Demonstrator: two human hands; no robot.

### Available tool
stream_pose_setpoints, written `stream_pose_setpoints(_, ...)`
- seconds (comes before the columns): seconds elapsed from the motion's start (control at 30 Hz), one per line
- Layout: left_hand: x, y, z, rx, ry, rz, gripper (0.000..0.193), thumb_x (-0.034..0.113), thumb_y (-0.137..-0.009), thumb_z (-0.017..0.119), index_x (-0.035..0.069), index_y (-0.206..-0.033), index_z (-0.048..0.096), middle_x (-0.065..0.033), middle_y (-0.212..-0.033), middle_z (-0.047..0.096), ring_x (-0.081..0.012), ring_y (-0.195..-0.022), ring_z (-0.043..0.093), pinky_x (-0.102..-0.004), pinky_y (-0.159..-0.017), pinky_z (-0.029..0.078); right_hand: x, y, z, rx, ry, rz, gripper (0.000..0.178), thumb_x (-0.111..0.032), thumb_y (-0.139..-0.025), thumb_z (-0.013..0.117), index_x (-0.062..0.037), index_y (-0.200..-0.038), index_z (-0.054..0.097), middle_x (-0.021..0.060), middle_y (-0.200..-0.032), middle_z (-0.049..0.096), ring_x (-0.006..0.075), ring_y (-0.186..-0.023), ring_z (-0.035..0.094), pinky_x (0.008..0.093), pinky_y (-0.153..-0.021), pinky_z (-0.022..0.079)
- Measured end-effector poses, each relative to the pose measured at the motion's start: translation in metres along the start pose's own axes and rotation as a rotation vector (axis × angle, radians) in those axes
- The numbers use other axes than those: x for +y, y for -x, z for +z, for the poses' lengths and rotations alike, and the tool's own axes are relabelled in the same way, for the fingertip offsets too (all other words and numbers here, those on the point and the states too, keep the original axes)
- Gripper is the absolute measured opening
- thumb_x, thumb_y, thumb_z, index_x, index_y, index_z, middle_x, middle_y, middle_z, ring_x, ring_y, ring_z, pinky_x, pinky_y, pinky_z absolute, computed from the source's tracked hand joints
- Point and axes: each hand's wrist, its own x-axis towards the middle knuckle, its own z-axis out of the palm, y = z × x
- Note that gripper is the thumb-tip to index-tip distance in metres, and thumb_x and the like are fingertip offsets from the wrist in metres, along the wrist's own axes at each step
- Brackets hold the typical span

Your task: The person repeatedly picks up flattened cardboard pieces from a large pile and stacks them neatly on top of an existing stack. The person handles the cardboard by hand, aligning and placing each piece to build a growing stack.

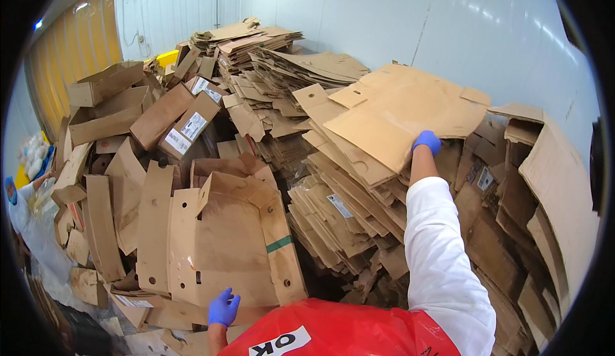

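My right hand (426, 142), in a blue glove, reaches far forward with its fingers curled at the near edge of a flattened cardboard box (400, 109). That light brown sheet lies on top of a tall, leaning stack of flattened boxes (346, 212). My left hand (224, 307), also blue-gloved, is low near my body with its fingers apart and nothing in them. Just beyond it is an opened cardboard box (234, 250) with a green stripe on one side flap. The right fingertips are partly hidden.
Loose unflattened boxes (106, 122) are heaped on the left. More flattened stacks (256, 42) rise at the back against the pale wall (384, 10). Bent cardboard (560, 183) leans on the right. Another person's white sleeve (38, 228) shows at the far left.
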Motion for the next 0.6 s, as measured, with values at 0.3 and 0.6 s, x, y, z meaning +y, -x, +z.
stream_pose_setpoints(0.3, 0.051, -0.035, -0.012, -0.076, 0.106, 0.211, 0.058, 0.039, -0.098, 0.067, -0.002, -0.138, 0.06, -0.0221, -0.125, 0.071, -0.03, -0.112, 0.071, -0.0392, -0.096, 0.055, -0.11, 0.082, -0.04, 0.217, -1.144, -0.384, 0.042, -0.021, -0.096, 0.06, 0.0137, -0.119, 0.065, 0.0209, -0.12, 0.071, 0.0294, -0.105, 0.069, 0.0419, -0.093, 0.054)
stream_pose_setpoints(0.6, 0.159, -0.042, -0.047, -0.051, 0.191, 0.388, 0.062, 0.046, -0.099, 0.063, 0.002, -0.142, 0.057, -0.0211, -0.126, 0.07, -0.0316, -0.113, 0.069, -0.0401, -0.099, 0.053, -0.181, 0.151, -0.138, -0.465, -1.67, -0.576, 0.039, -0.023, -0.103, 0.064, 0.0064, -0.129, 0.063, 0.0081, -0.122, 0.066, 0.0169, -0.11, 0.06, 0.0337, -0.097, 0.051)
